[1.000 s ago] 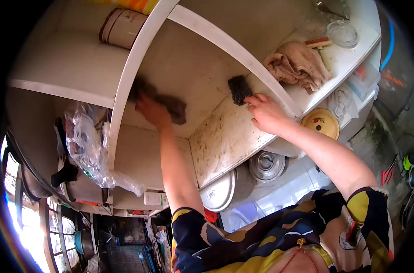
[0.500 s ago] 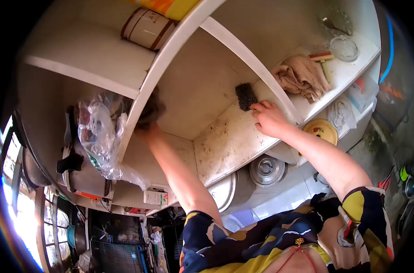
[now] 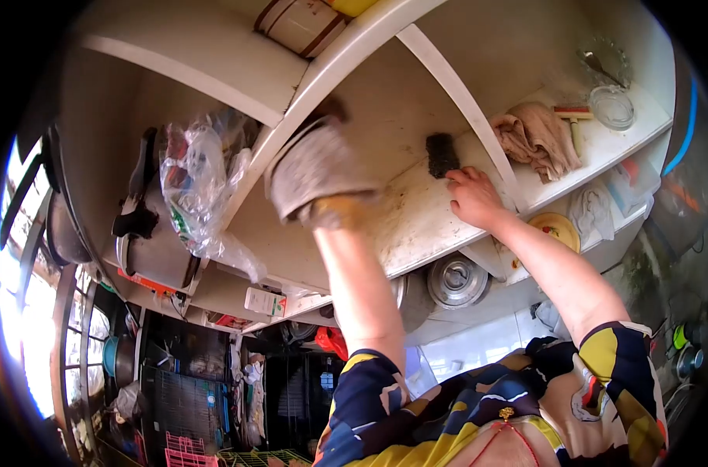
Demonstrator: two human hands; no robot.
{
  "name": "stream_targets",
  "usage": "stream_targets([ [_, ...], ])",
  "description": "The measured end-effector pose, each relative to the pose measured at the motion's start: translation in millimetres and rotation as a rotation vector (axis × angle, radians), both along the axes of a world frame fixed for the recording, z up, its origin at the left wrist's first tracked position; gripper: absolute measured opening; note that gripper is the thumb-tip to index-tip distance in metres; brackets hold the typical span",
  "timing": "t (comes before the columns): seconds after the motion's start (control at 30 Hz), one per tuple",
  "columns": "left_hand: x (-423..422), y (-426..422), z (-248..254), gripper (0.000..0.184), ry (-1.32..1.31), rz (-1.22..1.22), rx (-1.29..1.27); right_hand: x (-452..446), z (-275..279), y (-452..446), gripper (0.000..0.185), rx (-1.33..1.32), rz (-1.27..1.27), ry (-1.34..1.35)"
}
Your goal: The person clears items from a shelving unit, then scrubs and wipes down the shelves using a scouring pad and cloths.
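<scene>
My left hand (image 3: 340, 214) is smeared by motion at the front of the middle cabinet compartment, wrapped round a grey-brown cloth (image 3: 316, 167) that hangs over its fingers. The cloth covers most of that hand. To the right, my right hand (image 3: 476, 196) rests on the stained white shelf (image 3: 416, 210), fingers spread and slightly bent. Its fingertips are beside the lower end of a dark scouring pad (image 3: 442, 154), which lies near the back of the shelf.
A divider separates off a crumpled pinkish towel (image 3: 537, 140), a red-edged scraper (image 3: 573, 114) and a glass dish (image 3: 611, 107). Plastic bags (image 3: 202, 187) and a dark-handled pot (image 3: 159, 253) sit at left. Below are a metal lid (image 3: 458, 282) and a yellow plate (image 3: 555, 229).
My left hand has come forward from deep inside the compartment with the cloth. My right hand stays by the pad. The whole view has shifted, with the cabinet now further right.
</scene>
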State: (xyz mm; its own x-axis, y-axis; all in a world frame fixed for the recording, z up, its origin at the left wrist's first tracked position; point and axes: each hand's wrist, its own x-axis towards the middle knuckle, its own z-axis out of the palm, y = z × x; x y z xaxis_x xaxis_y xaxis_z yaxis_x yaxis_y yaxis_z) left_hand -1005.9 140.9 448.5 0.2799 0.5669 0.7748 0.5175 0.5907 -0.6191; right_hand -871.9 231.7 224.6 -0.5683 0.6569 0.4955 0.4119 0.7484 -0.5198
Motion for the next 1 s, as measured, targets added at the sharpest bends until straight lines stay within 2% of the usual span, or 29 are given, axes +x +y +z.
stream_targets([
  [0.1,27.8,43.1,-10.5,0.038,-0.262,0.000,-0.141,-0.6,-2.8,2.4,0.030,0.027,0.016,0.003],
  [0.2,27.2,57.3,-5.8,0.037,-0.365,-0.103,-0.205,1.1,0.7,-0.6,0.031,0.006,-0.013,-0.060],
  [0.4,-43.7,1.5,24.4,0.034,-0.545,-0.074,-0.084,1.5,-3.8,-0.6,0.030,0.045,-0.016,-0.042],
  [0.57,-80.5,-28.3,50.6,0.032,-0.883,0.006,0.016,3.8,3.2,-5.3,0.030,0.055,-0.014,-0.042],
  [0.6,-111.7,-13.8,40.6,0.032,-0.888,-0.006,0.019,4.5,4.0,-5.9,0.030,0.063,-0.023,-0.047],
  [0.67,-198.7,26.0,13.2,0.033,-0.422,0.319,-0.149,3.7,4.4,-7.5,0.030,0.100,-0.028,-0.021],
  [0.7,-197.1,45.8,3.2,0.033,-0.386,0.314,-0.134,4.4,6.0,-7.2,0.032,0.084,-0.020,-0.046],
  [0.73,-169.8,66.6,-1.2,0.033,-0.425,0.218,-0.104,4.8,6.3,-6.8,0.032,0.087,-0.032,-0.049],
  [0.83,-74.0,117.1,-2.2,0.033,-0.781,-0.257,0.032,1.6,0.8,-2.3,0.034,0.054,-0.003,-0.065],
  [0.93,-17.4,146.5,-1.1,0.033,-1.084,-0.677,0.038,0.2,0.4,-2.4,0.033,0.031,-0.014,-0.059],
  [1.0,11.6,153.7,-0.1,0.033,-1.385,-1.001,-0.005,0.6,1.5,-2.1,0.032,0.034,-0.018,-0.048],
])
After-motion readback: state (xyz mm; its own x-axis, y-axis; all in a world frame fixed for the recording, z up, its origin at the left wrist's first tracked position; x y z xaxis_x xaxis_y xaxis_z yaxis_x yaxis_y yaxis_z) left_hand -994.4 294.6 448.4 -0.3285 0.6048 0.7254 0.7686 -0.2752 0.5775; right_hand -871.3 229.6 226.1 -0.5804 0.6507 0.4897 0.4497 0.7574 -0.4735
